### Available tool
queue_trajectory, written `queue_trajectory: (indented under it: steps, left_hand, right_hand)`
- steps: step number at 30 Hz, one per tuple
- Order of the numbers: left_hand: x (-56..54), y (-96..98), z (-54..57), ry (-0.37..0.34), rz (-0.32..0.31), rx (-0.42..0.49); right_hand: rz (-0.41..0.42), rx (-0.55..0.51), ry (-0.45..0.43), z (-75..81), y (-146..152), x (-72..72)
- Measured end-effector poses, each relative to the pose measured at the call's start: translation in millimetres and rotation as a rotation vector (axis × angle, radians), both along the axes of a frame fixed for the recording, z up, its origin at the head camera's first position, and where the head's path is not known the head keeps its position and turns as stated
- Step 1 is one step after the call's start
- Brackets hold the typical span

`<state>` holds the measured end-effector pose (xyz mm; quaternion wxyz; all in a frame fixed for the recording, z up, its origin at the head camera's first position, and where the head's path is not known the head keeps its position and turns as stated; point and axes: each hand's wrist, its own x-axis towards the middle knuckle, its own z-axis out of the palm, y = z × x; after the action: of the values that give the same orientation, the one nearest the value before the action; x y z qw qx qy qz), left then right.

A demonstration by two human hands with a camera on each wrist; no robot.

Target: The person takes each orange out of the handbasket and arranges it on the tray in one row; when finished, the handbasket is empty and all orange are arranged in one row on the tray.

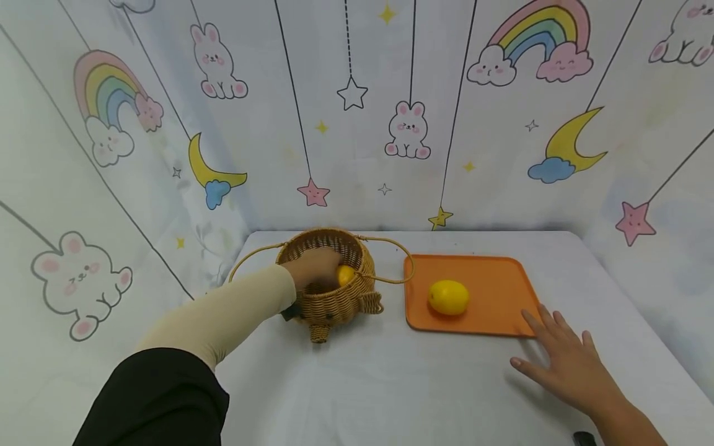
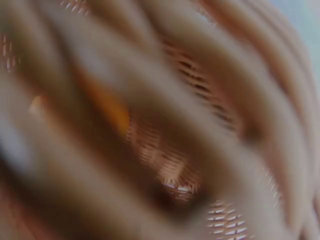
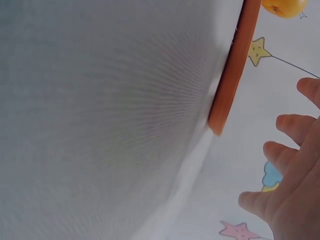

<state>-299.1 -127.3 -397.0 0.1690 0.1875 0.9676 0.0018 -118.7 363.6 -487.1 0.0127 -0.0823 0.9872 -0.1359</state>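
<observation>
My left hand (image 1: 319,266) reaches down into a round wicker basket (image 1: 334,305) with two loop handles. Right beside its fingers is a yellow-orange fruit (image 1: 346,275), inside the basket near the right rim. The left wrist view is blurred: spread-looking fingers cross the woven wall, and part of the fruit (image 2: 111,106) shows between them. Whether they grip it is hidden. A yellow lemon (image 1: 449,297) lies on the left part of an orange tray (image 1: 496,291). My right hand (image 1: 569,365), fingers spread and holding nothing, hovers at the tray's front right corner.
A white cloth covers the table (image 1: 390,384). Behind and at the sides hangs a white curtain (image 1: 357,167) printed with rabbits, stars and rainbows. A small black object (image 1: 584,438) is at the bottom edge near my right wrist.
</observation>
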Motion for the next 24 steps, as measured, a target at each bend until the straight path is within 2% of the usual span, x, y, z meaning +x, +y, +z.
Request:
queue_trajectory:
  steps: [3,7,11,14,16,20,24]
  left_hand:
    - [0.9,-7.2,2.0,0.053,-0.01,0.011]
    - [5.8,-16.9,11.3,0.138,-0.015,0.054]
    - [14.3,-25.8,16.3,0.233,0.005,0.152]
    - [23.4,-28.7,19.3,0.285,0.038,0.274]
    - [31.0,-28.5,22.1,0.29,0.069,0.37]
    - [49.0,-21.6,31.7,0.248,0.14,0.601]
    - [65.9,-10.0,39.8,0.213,0.159,0.768]
  right_hand:
    - [-0.001,0.011,0.004,-0.6,-0.6,0.0]
    - [-0.003,0.025,0.012,-1.1,-1.5,-1.3]
    - [-0.004,0.026,0.01,-0.7,-2.3,-1.6]
    - [-0.003,0.02,0.012,-0.3,-3.0,-1.3]
    - [-0.001,0.011,0.015,0.1,-3.9,-1.4]
    - [0.009,-0.004,0.025,0.9,-6.2,-3.0]
    - [0.018,-0.008,0.033,1.3,-8.0,-4.9]
